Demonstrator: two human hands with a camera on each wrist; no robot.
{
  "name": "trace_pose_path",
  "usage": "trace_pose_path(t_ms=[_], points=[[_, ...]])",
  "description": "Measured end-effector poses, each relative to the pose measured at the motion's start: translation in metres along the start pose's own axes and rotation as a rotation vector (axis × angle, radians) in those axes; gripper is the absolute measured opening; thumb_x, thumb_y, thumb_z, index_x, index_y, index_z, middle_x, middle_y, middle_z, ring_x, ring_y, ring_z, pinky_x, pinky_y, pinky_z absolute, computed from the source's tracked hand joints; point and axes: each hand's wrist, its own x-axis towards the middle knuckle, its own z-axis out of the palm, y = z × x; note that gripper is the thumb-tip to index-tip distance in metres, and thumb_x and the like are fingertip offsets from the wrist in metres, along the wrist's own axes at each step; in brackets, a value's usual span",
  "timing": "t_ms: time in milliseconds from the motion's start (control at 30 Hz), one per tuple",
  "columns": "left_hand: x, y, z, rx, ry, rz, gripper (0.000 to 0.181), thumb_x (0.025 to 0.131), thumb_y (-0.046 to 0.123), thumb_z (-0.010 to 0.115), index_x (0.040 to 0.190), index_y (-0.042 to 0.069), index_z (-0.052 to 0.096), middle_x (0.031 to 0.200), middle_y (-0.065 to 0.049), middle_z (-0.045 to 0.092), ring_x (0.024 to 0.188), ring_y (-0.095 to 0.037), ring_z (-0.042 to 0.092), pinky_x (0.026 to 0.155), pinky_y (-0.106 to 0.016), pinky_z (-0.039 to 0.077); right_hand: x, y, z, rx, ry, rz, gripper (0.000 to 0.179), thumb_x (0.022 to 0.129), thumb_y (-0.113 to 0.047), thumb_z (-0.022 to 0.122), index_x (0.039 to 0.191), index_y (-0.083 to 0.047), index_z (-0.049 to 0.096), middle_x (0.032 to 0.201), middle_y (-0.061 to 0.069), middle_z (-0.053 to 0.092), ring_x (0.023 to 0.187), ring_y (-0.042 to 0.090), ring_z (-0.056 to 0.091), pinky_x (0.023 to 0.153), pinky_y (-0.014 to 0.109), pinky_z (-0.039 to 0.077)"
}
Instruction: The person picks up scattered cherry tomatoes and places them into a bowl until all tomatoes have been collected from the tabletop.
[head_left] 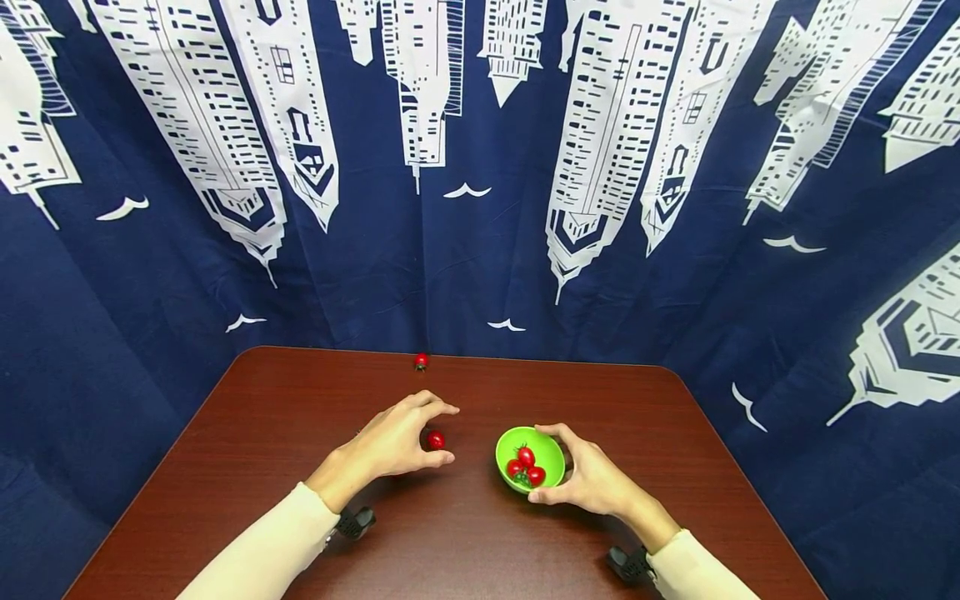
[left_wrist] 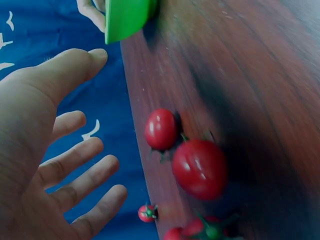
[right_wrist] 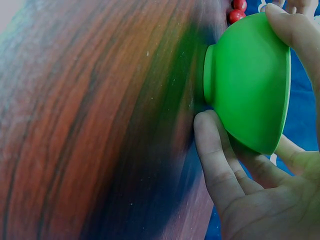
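Note:
A light green bowl [head_left: 553, 457] sits on the brown table, with three red cherry tomatoes [head_left: 527, 456] visible inside. My right hand [head_left: 596, 482] holds its right side, thumb on the near rim and fingers round the far side; the right wrist view shows fingers under the bowl's wall [right_wrist: 250, 85]. To the left, my left hand [head_left: 390, 440] hovers with thumb and fingers spread apart, holding nothing. A cherry tomato [head_left: 436, 440] shows in the gap between them. The left wrist view reveals several tomatoes, including a large one [left_wrist: 200, 169], beside the palm; the head view hides most.
One more cherry tomato [head_left: 422, 361] lies by the far edge of the table [head_left: 315, 383]. A dark blue curtain [head_left: 420, 292] with white buildings hangs behind and along both sides. Each wrist carries a small black camera [head_left: 356, 522].

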Motion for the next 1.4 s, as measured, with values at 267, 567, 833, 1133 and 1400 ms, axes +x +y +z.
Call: trace_pose_path(t_ms=[267, 567, 833, 1133, 1400], points=[[-0.024, -0.012, -0.007, 0.036, 0.008, -0.02, 0.072, 0.088, 0.044, 0.102, 0.153, 0.029, 0.075, 0.145, 0.005, 0.073, 0.129, -0.021, 0.076, 0.102, -0.049, 0.069, -0.002, -0.003, 0.001, 0.017, 0.002, -0.015, 0.104, 0.081, -0.033, 0.109, 0.164, -0.005, 0.053, 0.131, 0.019, 0.08, 0.099, 0.011, 0.078, 0.078, 0.025, 0.068], [-0.049, -0.027, -0.015, 0.042, 0.015, -0.053, 0.073, 0.086, 0.042, 0.105, 0.151, 0.029, 0.076, 0.143, 0.007, 0.073, 0.121, -0.021, 0.075, 0.094, -0.042, 0.067, -0.001, -0.002, 0.001, 0.001, 0.006, -0.011, 0.104, 0.081, -0.036, 0.109, 0.164, -0.007, 0.054, 0.132, 0.016, 0.08, 0.101, 0.011, 0.078, 0.079, 0.025, 0.068], [-0.066, -0.036, -0.015, 0.082, 0.034, -0.062, 0.073, 0.083, 0.044, 0.107, 0.148, 0.026, 0.079, 0.139, 0.008, 0.072, 0.118, -0.017, 0.072, 0.091, -0.041, 0.067, -0.001, -0.001, 0.001, -0.005, 0.003, -0.014, 0.104, 0.081, -0.037, 0.108, 0.164, -0.006, 0.053, 0.134, 0.017, 0.08, 0.102, 0.009, 0.077, 0.079, 0.025, 0.068], [-0.071, -0.037, -0.009, 0.14, 0.053, 0.001, 0.071, 0.08, 0.04, 0.109, 0.143, 0.023, 0.081, 0.137, 0.006, 0.075, 0.12, -0.02, 0.071, 0.099, -0.048, 0.066, -0.001, -0.001, 0.0, -0.01, 0.007, -0.017, 0.105, 0.081, -0.037, 0.109, 0.164, -0.006, 0.053, 0.132, 0.017, 0.08, 0.1, 0.008, 0.077, 0.078, 0.025, 0.068], [-0.063, -0.04, -0.008, 0.139, -0.001, 0.051, 0.065, 0.08, 0.037, 0.109, 0.138, 0.021, 0.083, 0.132, 0.006, 0.08, 0.114, -0.016, 0.066, 0.097, -0.048, 0.06, 0.0, -0.002, 0.0, 0.009, 0.004, -0.001, 0.105, 0.08, -0.036, 0.109, 0.164, -0.007, 0.053, 0.131, 0.017, 0.08, 0.101, 0.011, 0.078, 0.079, 0.025, 0.068]])
